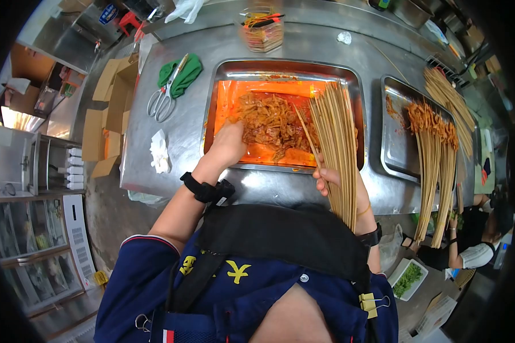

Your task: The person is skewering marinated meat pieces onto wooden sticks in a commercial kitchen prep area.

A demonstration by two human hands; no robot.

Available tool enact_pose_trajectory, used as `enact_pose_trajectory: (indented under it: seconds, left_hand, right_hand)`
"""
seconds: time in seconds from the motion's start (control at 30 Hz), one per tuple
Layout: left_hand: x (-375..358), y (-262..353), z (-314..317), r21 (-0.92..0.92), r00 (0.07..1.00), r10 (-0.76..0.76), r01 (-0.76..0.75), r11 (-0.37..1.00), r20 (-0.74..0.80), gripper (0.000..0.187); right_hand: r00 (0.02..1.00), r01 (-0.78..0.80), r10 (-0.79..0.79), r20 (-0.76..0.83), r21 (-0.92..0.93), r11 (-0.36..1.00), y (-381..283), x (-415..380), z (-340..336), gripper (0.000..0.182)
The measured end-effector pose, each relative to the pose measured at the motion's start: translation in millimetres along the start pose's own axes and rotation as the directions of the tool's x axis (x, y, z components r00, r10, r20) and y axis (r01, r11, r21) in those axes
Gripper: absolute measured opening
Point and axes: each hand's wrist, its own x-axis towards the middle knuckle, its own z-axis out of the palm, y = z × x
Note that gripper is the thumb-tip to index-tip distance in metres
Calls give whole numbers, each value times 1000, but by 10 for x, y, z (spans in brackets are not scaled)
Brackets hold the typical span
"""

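A metal tray (359,114) lined with orange sheeting holds a heap of sauced, sliced meat (272,123). At the heap's left edge is my left hand (230,144), its fingers down in the meat and partly hidden. My right hand (330,180) is closed on a thick bundle of wooden skewers (336,143), which slants over the tray's right part. One skewer (307,132) stands apart from the bundle, tilted left, its tip beside the meat. To the right, a second metal tray (397,146) carries skewers loaded with meat (435,123), their sticks hanging over its front edge.
Scissors (162,103) and a green cloth (187,75) lie at the back left, crumpled tissue (159,151) nearer. A clear container (261,37) stands behind the tray. More skewers (449,103) lie far right. Another person (469,240) is at lower right, near a tray of greens (407,279).
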Motion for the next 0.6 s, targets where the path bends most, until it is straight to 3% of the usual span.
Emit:
enact_pose_trajectory:
  seconds: [0.1, 0.2, 0.3, 0.4, 0.6]
  left_hand:
    - [34, 55, -22, -23, 997, -36, 37, 999, 68, 24]
    - [21, 195, -28, 57, 999, -36, 35, 998, 10, 26]
    - [79, 180, 58, 194, 997, 71, -64, 979, -31, 24]
    - [127, 275, -19, 238, 989, 32, -66, 969, 147, 21]
    - [202, 258, -34, 308, 989, 72, -109, 945, 129, 18]
  right_hand:
    - [1000, 8, -8, 10, -5, 1000, -10, 13, 24, 33]
    - [1000, 1, -1, 6, 5, 1000, 2, 4, 15, 33]
    - [1000, 6, -6, 17, 10, 1000, 4, 28, 23, 33]
    - [1000, 1, -1, 14, -1, 1000, 7, 12, 26, 34]
    - [1000, 16, -16, 20, 4, 1000, 11, 15, 11, 36]
